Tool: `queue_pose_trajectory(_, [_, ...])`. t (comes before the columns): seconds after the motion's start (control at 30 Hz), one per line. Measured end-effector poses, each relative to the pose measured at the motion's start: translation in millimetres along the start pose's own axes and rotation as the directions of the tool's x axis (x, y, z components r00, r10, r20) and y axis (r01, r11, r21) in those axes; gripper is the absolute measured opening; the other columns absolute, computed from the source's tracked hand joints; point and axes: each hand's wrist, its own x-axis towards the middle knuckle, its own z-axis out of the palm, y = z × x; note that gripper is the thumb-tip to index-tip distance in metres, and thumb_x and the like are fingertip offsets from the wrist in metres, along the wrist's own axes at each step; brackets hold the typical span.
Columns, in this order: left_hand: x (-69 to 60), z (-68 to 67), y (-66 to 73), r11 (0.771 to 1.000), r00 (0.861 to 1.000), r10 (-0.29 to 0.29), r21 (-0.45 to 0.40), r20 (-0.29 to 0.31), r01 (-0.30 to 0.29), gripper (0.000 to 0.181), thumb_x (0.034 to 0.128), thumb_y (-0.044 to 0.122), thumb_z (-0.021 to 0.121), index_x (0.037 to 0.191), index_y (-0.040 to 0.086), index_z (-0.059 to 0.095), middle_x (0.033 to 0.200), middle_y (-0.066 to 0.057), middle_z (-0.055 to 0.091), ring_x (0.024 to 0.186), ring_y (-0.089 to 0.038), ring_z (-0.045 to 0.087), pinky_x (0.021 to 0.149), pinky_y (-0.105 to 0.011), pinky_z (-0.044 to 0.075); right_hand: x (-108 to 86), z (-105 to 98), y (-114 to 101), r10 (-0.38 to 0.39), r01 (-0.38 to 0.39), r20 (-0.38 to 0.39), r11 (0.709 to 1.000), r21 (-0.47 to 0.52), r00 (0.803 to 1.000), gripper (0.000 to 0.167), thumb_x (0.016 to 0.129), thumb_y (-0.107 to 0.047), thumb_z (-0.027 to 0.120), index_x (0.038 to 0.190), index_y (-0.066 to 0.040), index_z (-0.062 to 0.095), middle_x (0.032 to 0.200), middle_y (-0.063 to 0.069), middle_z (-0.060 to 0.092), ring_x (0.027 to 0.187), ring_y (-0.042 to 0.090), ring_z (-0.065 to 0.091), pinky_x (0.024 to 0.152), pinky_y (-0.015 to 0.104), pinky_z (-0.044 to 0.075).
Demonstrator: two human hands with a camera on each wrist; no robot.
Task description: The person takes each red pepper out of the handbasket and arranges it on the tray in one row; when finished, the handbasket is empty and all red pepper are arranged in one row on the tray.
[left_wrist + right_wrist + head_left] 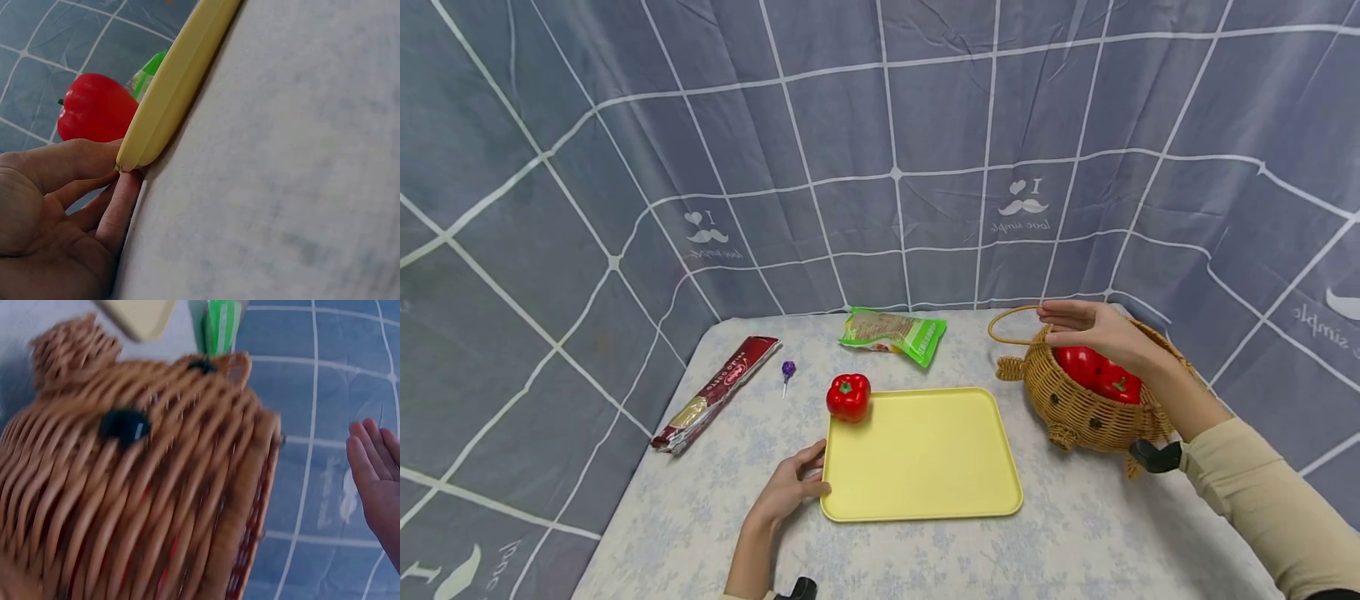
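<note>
A yellow tray [925, 454] lies on the table, and my left hand [790, 487] pinches its left edge. In the left wrist view, the fingers [115, 219] meet the rim of the tray [178, 81]. A red bell pepper [848, 397] sits at the tray's far left corner. Over to the right, my right hand [1097, 333] is above a wicker basket [1078, 421] with an animal face, its fingers extended and holding nothing. More red peppers [1093, 372] lie inside the basket. The right wrist view shows the basket's woven side [144, 506] close up, the hand [381, 481] apart from it.
A long dark red packet [718, 392] lies at the table's left, beside a purple lollipop [787, 369]. Behind the tray is a green and clear packet [895, 333]. The basket's thin handle [1011, 337] sticks out left. Grey-blue curtains [940, 208] surround the table.
</note>
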Motion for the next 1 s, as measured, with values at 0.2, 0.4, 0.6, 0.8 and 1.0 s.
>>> queue_pose_trajectory(0.2, [0.6, -1.4, -1.3, 1.0, 1.0, 0.007, 0.02, 0.0, -0.007, 0.08, 0.0742, -0.005, 0.074, 0.147, 0.0, 0.041, 0.138, -0.021, 0.052, 0.122, -0.025, 0.052, 0.095, -0.023, 0.053, -7.4, -23.0, 9.6, 0.057, -0.057, -0.004, 0.998, -0.034, 0.998, 0.065, 0.093, -0.026, 0.065, 0.148, -0.002, 0.038, 0.141, 0.005, 0.057, 0.111, -0.01, 0.058, 0.089, 0.014, 0.051])
queue_pose_trajectory(0.4, [0.2, -3.6, -1.1, 1.0, 1.0, -0.001, 0.005, -0.005, 0.001, 0.08, 0.0741, -0.005, 0.074, 0.146, 0.0, 0.041, 0.135, -0.019, 0.053, 0.121, -0.025, 0.051, 0.093, -0.019, 0.053, -10.1, -40.0, 21.8, 0.094, -0.094, -0.007, 0.986, -0.136, 0.996, 0.065, 0.093, -0.029, 0.065, 0.146, -0.001, 0.04, 0.143, 0.017, 0.052, 0.104, -0.014, 0.057, 0.088, 0.012, 0.05])
queue_pose_trajectory(0.6, [0.5, -3.7, -2.4, 1.0, 1.0, 0.008, 0.005, 0.006, -0.008, 0.079, 0.0749, -0.005, 0.074, 0.146, -0.001, 0.041, 0.136, -0.02, 0.052, 0.124, -0.029, 0.049, 0.096, -0.023, 0.052, -15.0, -51.5, 40.0, 0.188, -0.189, -0.029, 0.939, -0.286, 0.982, 0.065, 0.092, -0.04, 0.063, 0.143, -0.002, 0.046, 0.143, 0.021, 0.051, 0.118, 0.003, 0.052, 0.107, 0.042, 0.044])
queue_pose_trajectory(0.8, [0.4, -2.8, -1.8, 1.0, 1.0, 0.009, -0.003, 0.017, -0.009, 0.079, 0.0749, -0.005, 0.073, 0.147, -0.001, 0.04, 0.138, -0.021, 0.051, 0.125, -0.029, 0.049, 0.096, -0.023, 0.052, -21.2, -53.9, 55.9, 0.206, -0.201, -0.017, 0.93, -0.308, 0.978, 0.064, 0.094, -0.038, 0.061, 0.141, 0.002, 0.046, 0.143, 0.025, 0.049, 0.133, 0.041, 0.042, 0.107, 0.057, 0.04])
queue_pose_trajectory(1.0, [0.0, -2.3, -1.1, 1.0, 0.999, 0.009, -0.004, 0.031, -0.009, 0.079, 0.0754, -0.005, 0.072, 0.147, -0.002, 0.039, 0.138, -0.022, 0.05, 0.124, -0.028, 0.049, 0.095, -0.021, 0.052, -23.8, -56.9, 60.9, 0.219, -0.208, -0.001, 0.925, -0.319, 0.976, 0.065, 0.092, -0.035, 0.064, 0.14, 0.005, 0.047, 0.142, 0.029, 0.048, 0.133, 0.047, 0.041, 0.107, 0.062, 0.037])
